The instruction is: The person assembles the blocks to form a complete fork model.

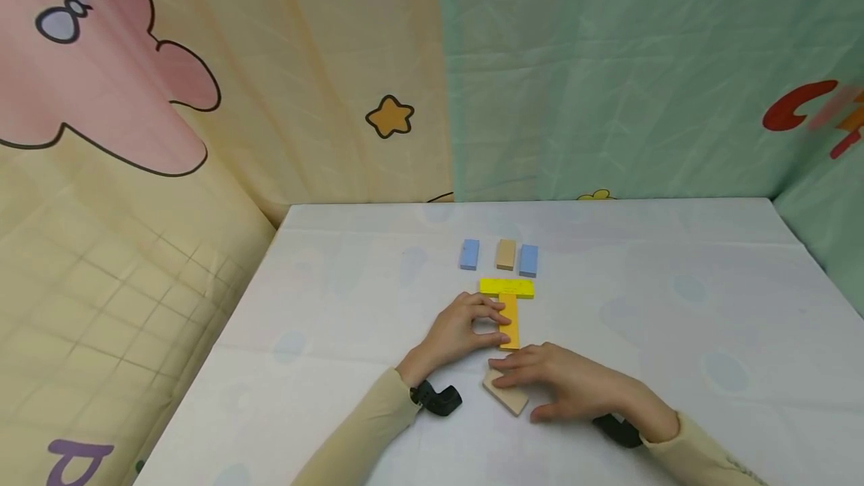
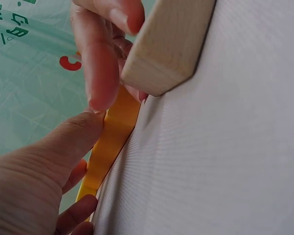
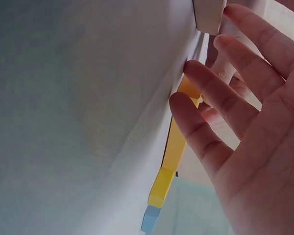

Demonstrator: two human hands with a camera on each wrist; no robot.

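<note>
In the head view, a yellow block (image 1: 506,288) lies crosswise above an orange strip (image 1: 511,321), the two forming a T. My left hand (image 1: 459,327) touches the strip's left side with its fingertips and thumb tip, the fingers loosely bent. Closer to me, a plain wooden block (image 1: 506,394) lies at a slant. Fingers of my right hand (image 1: 563,381) rest on that block's upper end, while the thumb stays apart from it. The right wrist view shows the right hand's fingers (image 3: 206,137) spread and fairly straight, one tip at the wooden block (image 3: 208,14).
Beyond the T lie a blue block (image 1: 469,254), a tan block (image 1: 505,254) and a second blue block (image 1: 529,260), side by side. A pale patterned cloth covers the table (image 1: 648,306). Printed curtains (image 1: 607,81) hang behind it and at its sides.
</note>
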